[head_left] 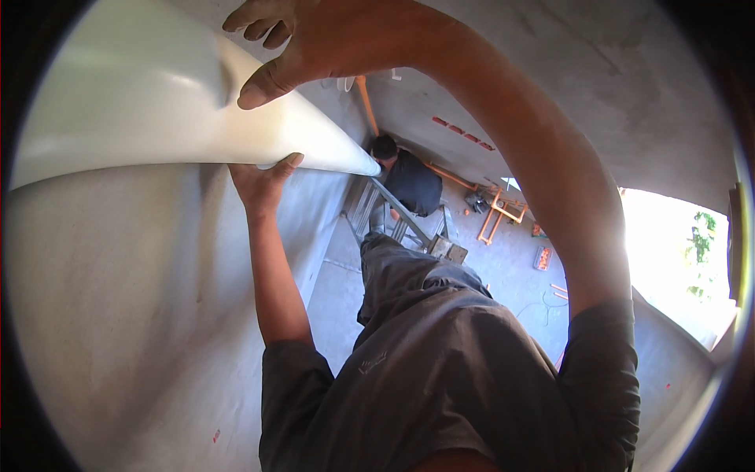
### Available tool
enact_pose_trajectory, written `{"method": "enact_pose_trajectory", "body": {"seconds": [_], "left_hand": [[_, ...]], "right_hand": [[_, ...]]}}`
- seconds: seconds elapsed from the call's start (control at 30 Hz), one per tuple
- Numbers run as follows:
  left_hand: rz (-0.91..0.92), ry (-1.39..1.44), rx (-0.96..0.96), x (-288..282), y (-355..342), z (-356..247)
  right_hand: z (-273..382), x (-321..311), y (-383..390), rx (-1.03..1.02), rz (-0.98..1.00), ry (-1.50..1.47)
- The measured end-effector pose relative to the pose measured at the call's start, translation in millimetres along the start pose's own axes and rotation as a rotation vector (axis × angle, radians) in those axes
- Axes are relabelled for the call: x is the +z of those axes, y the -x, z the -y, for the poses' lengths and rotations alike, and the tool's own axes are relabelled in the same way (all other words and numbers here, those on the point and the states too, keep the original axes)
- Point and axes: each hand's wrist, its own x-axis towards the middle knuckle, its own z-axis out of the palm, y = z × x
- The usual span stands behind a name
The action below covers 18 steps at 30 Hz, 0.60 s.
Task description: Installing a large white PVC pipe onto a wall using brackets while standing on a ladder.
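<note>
A thick white plastic pipe (149,118) runs from the upper left down toward the far corner, looming large close to me. My left hand (263,185) holds it from below, the thumb along its lower edge and the other fingers mostly hidden behind it. Over the pipe's upper side is my right hand (303,43), open with its fingers apart. Its thumb overlaps the pipe in view; whether it touches, I cannot tell. Beneath me stands a metal ladder (405,212).
Beyond the ladder, another person in dark clothes (413,185) crouches. Orange pipes (499,216) and a red tray (543,258) lie on the floor. Grey walls (118,315) close in on the left. A bright window opening (668,252) is at the right.
</note>
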Motion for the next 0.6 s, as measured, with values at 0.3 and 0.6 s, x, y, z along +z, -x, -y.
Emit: {"method": "enact_pose_trajectory", "body": {"seconds": [0.3, 0.6], "left_hand": [[-0.005, -0.012, 0.004, 3, 1, -6], [0.002, -0.014, 0.012, 1, 1, -3]], "right_hand": [[4, -10, 10, 0.04, -0.062, 0.034], [1, -10, 15, 0.001, -0.066, -0.022]]}}
